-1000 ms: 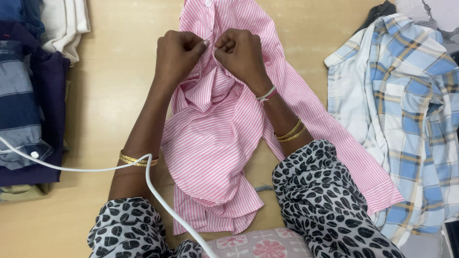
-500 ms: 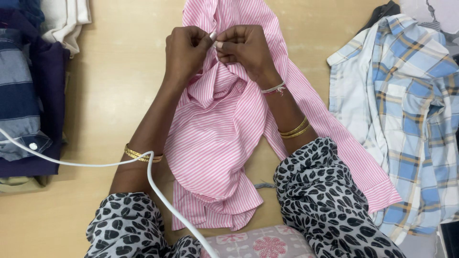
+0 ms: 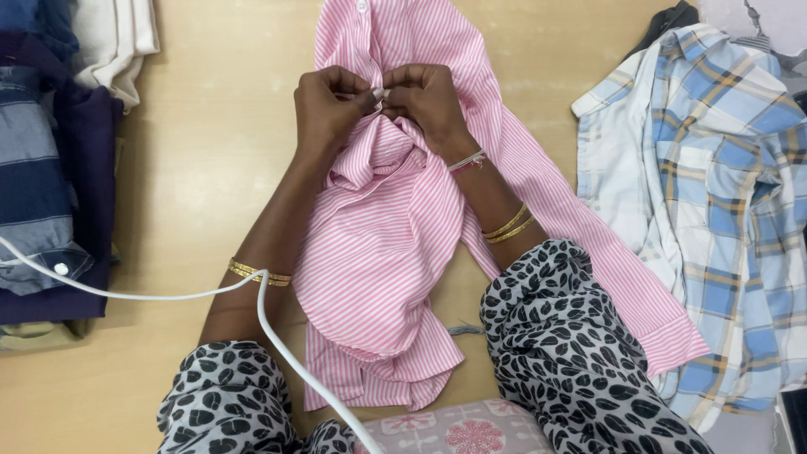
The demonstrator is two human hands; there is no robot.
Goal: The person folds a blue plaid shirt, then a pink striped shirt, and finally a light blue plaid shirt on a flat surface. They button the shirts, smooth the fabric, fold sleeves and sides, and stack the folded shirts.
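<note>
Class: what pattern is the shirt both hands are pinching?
The shirt has pink and white stripes, seen in the head view.

Pale wooden tabletop (image 3: pixel 193 168), evenly lit, soft shadows, patch of grey floor (image 3: pixel 748 15) at top right

Pink-and-white striped shirt (image 3: pixel 378 244); blue-and-white plaid shirt (image 3: pixel 714 193).

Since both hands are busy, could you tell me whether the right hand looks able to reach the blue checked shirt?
Probably yes: the blue checked shirt lies open beside the right hand, with bare table between, though that hand now pinches the pink shirt.
</note>
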